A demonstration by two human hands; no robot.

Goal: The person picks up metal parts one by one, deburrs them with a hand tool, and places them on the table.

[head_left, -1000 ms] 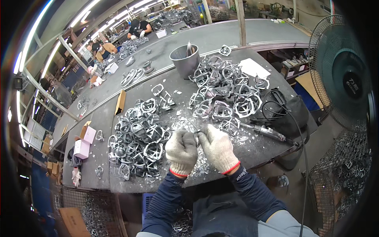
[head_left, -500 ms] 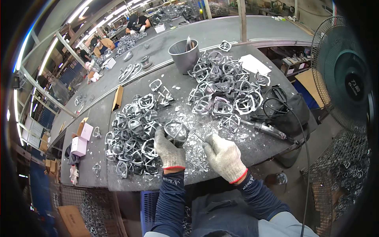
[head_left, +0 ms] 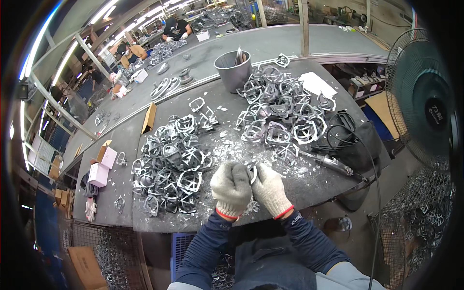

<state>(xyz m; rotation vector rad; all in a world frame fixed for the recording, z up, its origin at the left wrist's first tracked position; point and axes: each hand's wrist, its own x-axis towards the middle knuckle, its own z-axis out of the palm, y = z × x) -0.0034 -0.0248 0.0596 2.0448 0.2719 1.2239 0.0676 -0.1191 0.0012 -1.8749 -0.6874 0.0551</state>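
By the curled left hand (head_left: 232, 187), one metal part (head_left: 254, 173) is gripped; the right hand (head_left: 269, 187) is closed against it.

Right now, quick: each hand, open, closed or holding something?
Left hand: closed, holding a metal part.
Right hand: closed, at the part's side; what it holds cannot be told.

Tubular strip lights (head_left: 65, 68) run in rows below the ceiling, converging toward the upper middle of the view. A long grey-topped table (head_left: 338, 44) extends behind the dark workbench (head_left: 175, 105), with an upright post (head_left: 304, 29) at the table's near edge. At right, a large caged fan (head_left: 436, 112) is positioned above the grey floor (head_left: 360, 227), near an open shelf unit (head_left: 360, 89).
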